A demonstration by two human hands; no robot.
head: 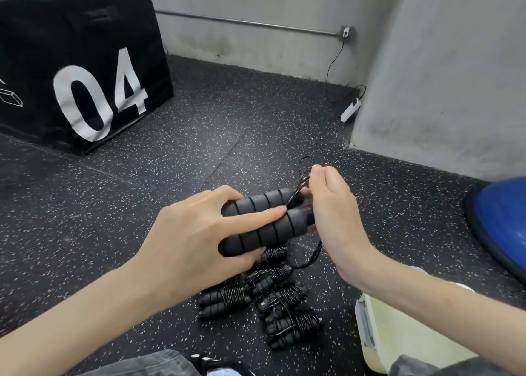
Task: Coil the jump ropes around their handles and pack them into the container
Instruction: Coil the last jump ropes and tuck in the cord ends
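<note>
My left hand (pixel 196 233) grips a pair of black foam jump rope handles (pixel 264 222) held side by side, above the floor. My right hand (pixel 333 210) pinches the thin black rope (pixel 303 173) at the handles' far end, where a small loop sticks up; more rope hangs down below the handles. Several coiled jump ropes (pixel 273 301), rope wound around their paired handles, lie on the floor under my hands. A pale cream container (pixel 378 330) sits on the floor at the lower right, partly behind my right forearm.
A black foam box marked "04" (pixel 85 71) stands at the left. A grey wall and pillar (pixel 441 76) rise at the right, with a white power strip (pixel 350 110) at the base. A blue dome (pixel 501 219) lies at the right edge. The floor is speckled black rubber.
</note>
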